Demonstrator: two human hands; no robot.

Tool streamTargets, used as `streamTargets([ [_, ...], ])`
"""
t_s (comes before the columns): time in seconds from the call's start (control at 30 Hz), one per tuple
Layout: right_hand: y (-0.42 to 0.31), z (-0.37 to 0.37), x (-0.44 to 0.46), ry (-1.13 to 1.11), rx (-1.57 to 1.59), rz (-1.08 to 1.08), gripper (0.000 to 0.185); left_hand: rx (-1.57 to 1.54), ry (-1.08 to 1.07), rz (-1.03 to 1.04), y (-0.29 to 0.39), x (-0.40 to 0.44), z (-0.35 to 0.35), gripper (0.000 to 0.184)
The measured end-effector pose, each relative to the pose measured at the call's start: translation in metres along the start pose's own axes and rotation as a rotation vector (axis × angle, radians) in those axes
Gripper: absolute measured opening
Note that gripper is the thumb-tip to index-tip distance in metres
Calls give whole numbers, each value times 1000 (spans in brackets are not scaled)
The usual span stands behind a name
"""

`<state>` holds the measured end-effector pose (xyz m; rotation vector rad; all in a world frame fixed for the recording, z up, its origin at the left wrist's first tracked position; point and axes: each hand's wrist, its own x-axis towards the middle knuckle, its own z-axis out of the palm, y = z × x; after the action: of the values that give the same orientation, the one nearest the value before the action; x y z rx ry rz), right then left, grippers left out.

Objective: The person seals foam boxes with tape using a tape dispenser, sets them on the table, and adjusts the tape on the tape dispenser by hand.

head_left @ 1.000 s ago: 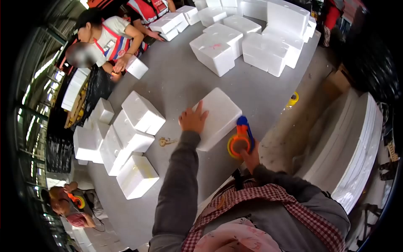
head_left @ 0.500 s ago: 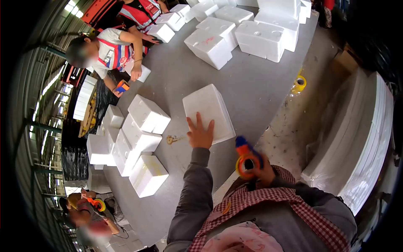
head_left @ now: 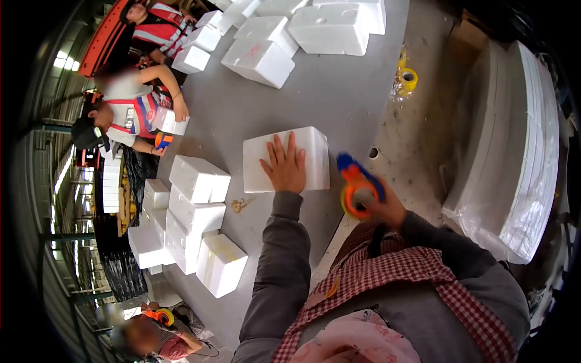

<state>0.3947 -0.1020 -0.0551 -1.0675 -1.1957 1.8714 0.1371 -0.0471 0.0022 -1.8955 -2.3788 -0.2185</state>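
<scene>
A white foam box [head_left: 257, 160] lies on the grey table in front of me. My left hand [head_left: 285, 169] rests flat on its upper face, fingers spread. To the right of the box, past the table's edge, my right hand [head_left: 388, 204] grips an orange and blue tape dispenser [head_left: 358, 187]. The dispenser's blue end points up and leftward, apart from the box. Some blur softens the dispenser, and part of the right hand's grip is hidden behind it.
More white foam boxes [head_left: 196, 218] stand grouped on the left of the grey table [head_left: 209, 115], others [head_left: 260, 57] at its far end. Co-workers [head_left: 136, 112] work along the left side. Yellow tape rolls [head_left: 408, 78] and wrapped white foam sheets [head_left: 514, 151] are to the right.
The foam box has turned so its long side lies more across my view. My left hand has shifted upward on it. The dispenser remains in my right hand, a little higher. The whole view has shifted.
</scene>
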Motion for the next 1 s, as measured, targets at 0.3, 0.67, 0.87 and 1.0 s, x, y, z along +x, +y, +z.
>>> streamTargets([
  [0.3, -35, 66, 25, -812, -699, -191, 58, 68, 15, -6, 6, 0, -7, 51],
  [0.67, -107, 47, 14, -122, -787, -800, 58, -1895, -437, -779, -24, -68, -80, 44],
  [0.87, -131, 78, 44, -138, -890, -944, 59, -2459, -609, -645, -38, -44, -82, 45],
  [1.0, -150, 104, 70, -199, -851, -844, 58, -2373, -220, -601, -69, -29, -68, 26],
])
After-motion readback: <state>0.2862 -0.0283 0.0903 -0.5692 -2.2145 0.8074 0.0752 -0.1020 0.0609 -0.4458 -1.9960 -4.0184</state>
